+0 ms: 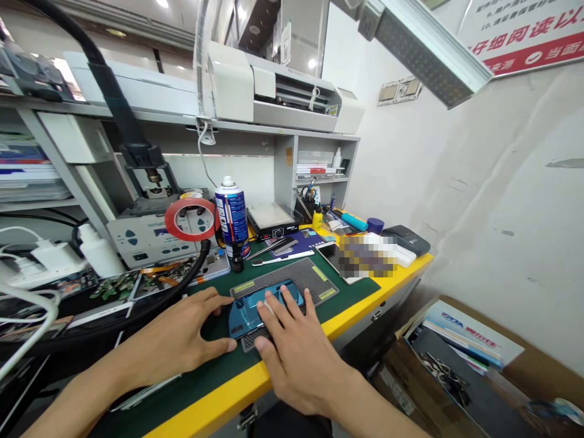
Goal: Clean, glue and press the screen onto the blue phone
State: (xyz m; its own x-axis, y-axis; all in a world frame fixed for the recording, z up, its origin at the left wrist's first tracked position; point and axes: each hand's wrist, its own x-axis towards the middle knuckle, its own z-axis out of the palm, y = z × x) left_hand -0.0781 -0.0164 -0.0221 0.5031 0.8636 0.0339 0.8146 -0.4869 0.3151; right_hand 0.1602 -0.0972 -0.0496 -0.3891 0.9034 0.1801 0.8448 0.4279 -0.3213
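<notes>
A blue phone (255, 307) lies flat on a grey perforated pad (314, 277) on the green mat (351, 289). My right hand (292, 340) rests on the phone with fingers stretched out flat over its near half. My left hand (182, 334) lies flat on the mat at the phone's left end, its thumb and fingers bracketing that edge. Neither hand holds anything.
Behind the pad stand a blue spray can (232, 216), a red tape roll (189, 219), a small black bottle (236, 261), tweezers (274, 248) and a heating plate (272, 220). A black hose (137, 307) crosses the left. The yellow bench edge (365, 307) drops to a cardboard box (460, 359).
</notes>
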